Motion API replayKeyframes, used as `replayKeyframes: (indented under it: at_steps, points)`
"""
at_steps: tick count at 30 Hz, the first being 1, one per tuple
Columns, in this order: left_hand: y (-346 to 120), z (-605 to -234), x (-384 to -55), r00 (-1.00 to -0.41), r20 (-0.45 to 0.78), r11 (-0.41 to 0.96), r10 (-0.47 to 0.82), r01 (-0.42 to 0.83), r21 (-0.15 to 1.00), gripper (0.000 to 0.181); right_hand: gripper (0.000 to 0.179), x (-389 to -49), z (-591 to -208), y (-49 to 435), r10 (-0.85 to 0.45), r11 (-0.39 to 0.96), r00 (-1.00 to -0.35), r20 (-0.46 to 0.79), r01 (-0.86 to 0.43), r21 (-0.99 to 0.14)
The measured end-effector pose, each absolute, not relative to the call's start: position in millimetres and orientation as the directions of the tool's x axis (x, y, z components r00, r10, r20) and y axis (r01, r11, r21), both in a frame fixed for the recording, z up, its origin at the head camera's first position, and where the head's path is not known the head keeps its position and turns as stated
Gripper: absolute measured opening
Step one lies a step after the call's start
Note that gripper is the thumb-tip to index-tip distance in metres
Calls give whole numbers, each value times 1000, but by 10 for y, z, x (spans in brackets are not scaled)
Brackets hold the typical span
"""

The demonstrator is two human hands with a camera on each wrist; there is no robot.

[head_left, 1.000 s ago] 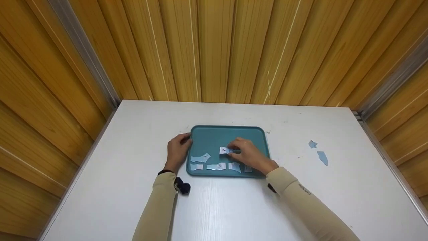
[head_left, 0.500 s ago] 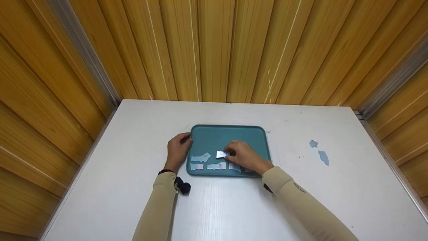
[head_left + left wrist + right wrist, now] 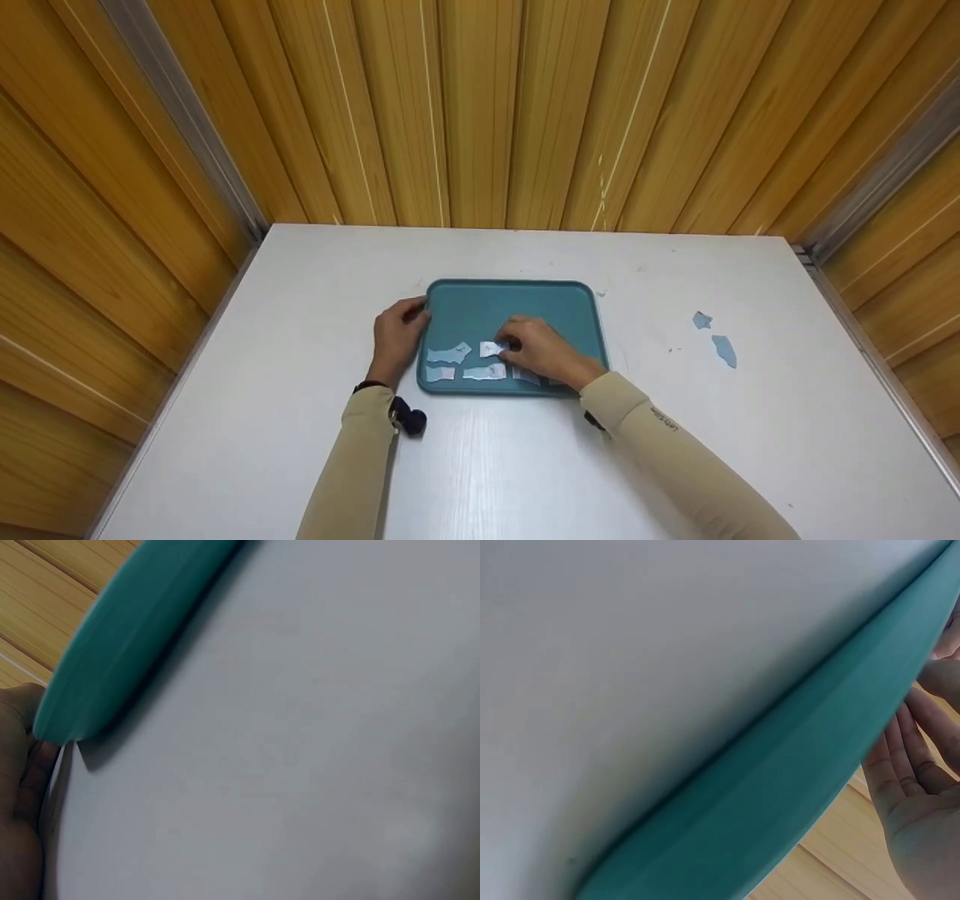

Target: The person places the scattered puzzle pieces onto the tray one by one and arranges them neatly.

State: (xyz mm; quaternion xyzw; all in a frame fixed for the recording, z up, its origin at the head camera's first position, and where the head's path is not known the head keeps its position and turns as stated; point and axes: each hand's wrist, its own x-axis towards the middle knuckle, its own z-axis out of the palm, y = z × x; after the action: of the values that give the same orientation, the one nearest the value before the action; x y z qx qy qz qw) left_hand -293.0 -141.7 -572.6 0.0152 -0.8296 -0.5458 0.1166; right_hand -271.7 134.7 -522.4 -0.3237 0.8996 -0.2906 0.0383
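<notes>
Piece (image 3: pixel 490 349), small and pale, pinched at right end between thumb and fingers of right hand (image 3: pixel 540 346), likely so rest shows for lining up. On or just above tray (image 3: pixel 517 300), can't tell which. Left of grip: jagged strip (image 3: pixel 448 354). Nearer person than grip: row of pieces (image 3: pixel 485 372). Left hand (image 3: pixel 397 337) at tray's left rim, probably steadying; pinch or mere touch, can't tell. Well right of grip, off tray: star-shaped scrap (image 3: pixel 701 320), longer scrap (image 3: pixel 724 351).
</notes>
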Motion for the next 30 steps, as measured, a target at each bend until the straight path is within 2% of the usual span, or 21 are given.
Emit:
replayKeyframes:
  at_steps: [6, 30]
  points:
    - [-1412, -5736, -2923, -970, 195, 410, -145, 121, 904, 32, 20, -2706, -5222, 1343, -632, 615, -764, 134, -599, -513]
    - [-1428, -5745, -2934, -972, 183, 386, -145, 114, 915, 33, 23, -2712, -5213, 1325, -626, 622, -772, 109, -579, -527]
